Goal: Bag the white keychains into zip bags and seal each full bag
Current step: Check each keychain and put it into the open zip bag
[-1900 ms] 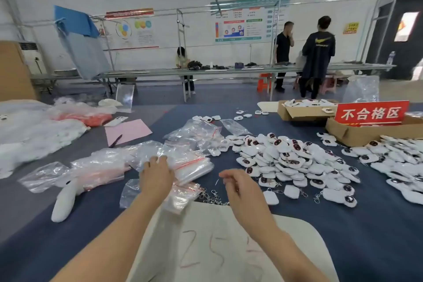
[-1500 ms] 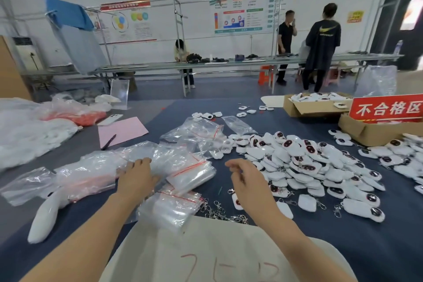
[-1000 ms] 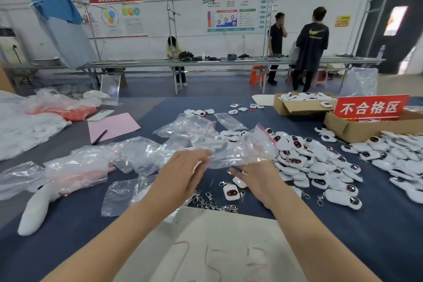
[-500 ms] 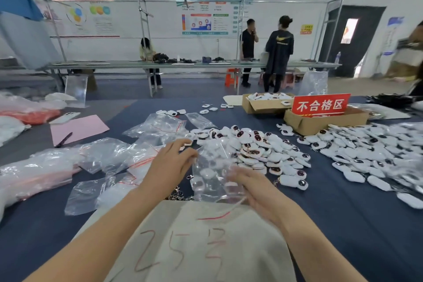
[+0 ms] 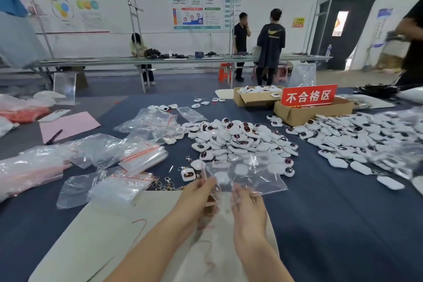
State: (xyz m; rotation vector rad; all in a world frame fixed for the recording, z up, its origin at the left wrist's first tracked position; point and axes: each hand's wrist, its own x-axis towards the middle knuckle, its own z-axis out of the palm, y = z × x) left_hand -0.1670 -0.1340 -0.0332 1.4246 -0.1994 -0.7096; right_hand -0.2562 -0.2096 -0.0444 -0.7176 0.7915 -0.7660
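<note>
Your left hand (image 5: 196, 197) and your right hand (image 5: 248, 206) hold one clear plastic zip bag (image 5: 249, 174) between them, above the near part of the dark blue tabletop (image 5: 332, 213). The fingers of both hands are curled and pinch the near edge of this bag, close to each other. The rest of the bag spreads out to the far side and to the right.

Just behind the bag lies the heap of white keychains with dark red eyes (image 5: 240, 139). A second heap of keychains (image 5: 357, 137) lies further right. A stack of empty clear zip bags (image 5: 142, 155) lies to the left. Under your forearms lies a pale beige sheet (image 5: 114, 224) with red marks. At the far right stands a brown cardboard box (image 5: 297, 114) with a red sign (image 5: 309, 96).
</note>
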